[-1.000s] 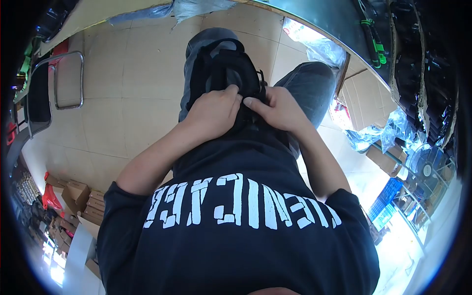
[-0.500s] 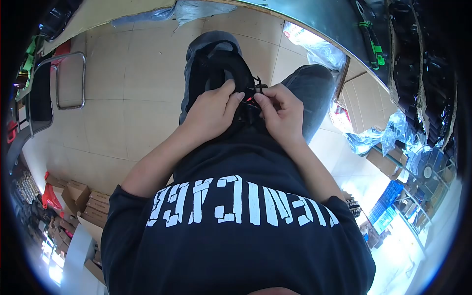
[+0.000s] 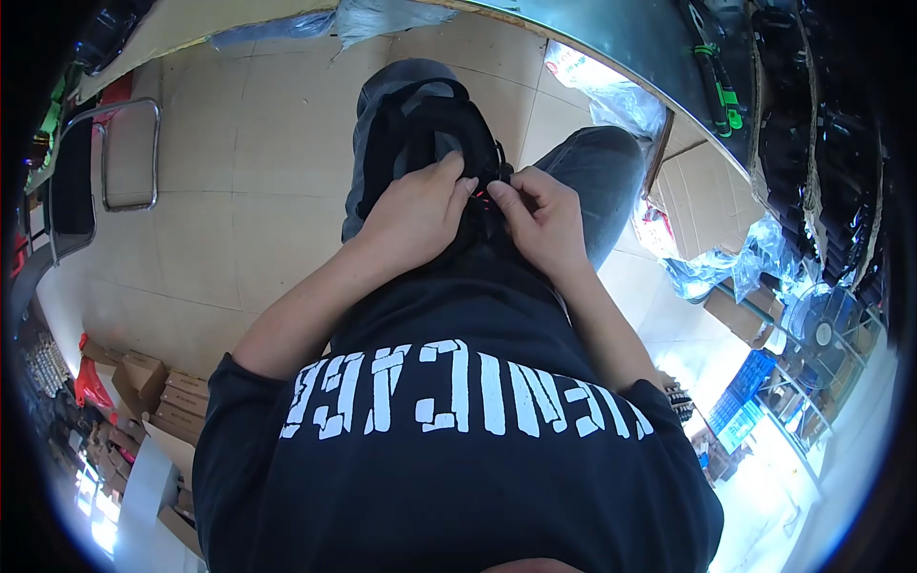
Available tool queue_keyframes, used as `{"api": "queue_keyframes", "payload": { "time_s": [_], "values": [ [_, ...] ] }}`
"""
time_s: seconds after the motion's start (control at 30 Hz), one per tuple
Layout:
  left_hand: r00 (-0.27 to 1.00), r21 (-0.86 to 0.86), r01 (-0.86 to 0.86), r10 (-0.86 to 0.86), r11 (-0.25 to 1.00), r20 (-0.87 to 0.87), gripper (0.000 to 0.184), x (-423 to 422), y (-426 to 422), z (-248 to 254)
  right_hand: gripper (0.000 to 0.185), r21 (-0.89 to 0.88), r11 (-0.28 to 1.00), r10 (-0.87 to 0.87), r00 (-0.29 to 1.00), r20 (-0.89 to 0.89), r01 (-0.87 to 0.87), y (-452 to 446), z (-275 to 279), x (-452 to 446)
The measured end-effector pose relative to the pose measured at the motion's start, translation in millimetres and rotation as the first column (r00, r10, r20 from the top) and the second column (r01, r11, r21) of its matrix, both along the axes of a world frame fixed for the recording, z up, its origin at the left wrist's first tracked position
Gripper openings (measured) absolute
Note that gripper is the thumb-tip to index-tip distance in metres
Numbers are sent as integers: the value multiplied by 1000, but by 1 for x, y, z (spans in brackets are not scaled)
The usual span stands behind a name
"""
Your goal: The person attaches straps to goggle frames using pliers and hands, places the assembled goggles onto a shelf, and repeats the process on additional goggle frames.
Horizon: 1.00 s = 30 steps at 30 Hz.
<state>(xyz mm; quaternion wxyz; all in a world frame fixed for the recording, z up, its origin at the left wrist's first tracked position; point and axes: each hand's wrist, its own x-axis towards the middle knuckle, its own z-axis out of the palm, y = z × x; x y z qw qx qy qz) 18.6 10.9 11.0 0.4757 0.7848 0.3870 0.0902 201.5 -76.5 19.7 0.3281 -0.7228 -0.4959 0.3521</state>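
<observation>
A black, soft-looking article with a thick padded band and straps [image 3: 457, 122] lies across my lap, over the jeans leg [image 3: 406, 74]. My left hand [image 3: 417, 212] is closed on its near part, thumb and index finger pressed together. Close by on the right, my right hand [image 3: 546, 218] pinches a thin black strap or cord at the article's edge. Small red spots [image 3: 483, 197] show between the two hands. The exact kind of article cannot be made out, and its underside is hidden by my hands and dark shirt.
Ahead is a table edge [image 3: 573, 38] with green-handled pliers [image 3: 723, 91] on it. A metal-framed chair [image 3: 131, 153] stands at left, cardboard boxes [image 3: 177, 396] at lower left. Plastic wrap [image 3: 707, 272], a fan [image 3: 823, 332] and a blue rack [image 3: 745, 382] are at right.
My right hand has shifted slightly, and the black cord ends that stuck up above its fingertips show less now. My left hand keeps its hold. The whole view has moved a little.
</observation>
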Motion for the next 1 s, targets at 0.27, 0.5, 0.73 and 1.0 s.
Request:
{"api": "queue_keyframes", "payload": {
  "time_s": [0.27, 0.5, 0.73, 1.0],
  "values": [
    [997, 34, 67, -68, 997, 37, 25, 0, -1, -8, 24, 128, 989, 37, 964, 262, -73, 4, -8, -7],
    [996, -129, -37, 47, 991, 70, 28, -10, -4, -1, 37, -238, 971, -14, 993, -120, -15, -2, -10, 4],
    [993, -196, 14, -37, 980, -115, 31, -9, 1, 2, 38, -555, 820, -87, 931, -355, -136, 7, -1, 1],
    [995, -194, 71, -82, 978, -51, 30, -15, 2, 4, 43, -559, 821, -118, 924, -363, -115, 3, 2, -4]
  ]
}}
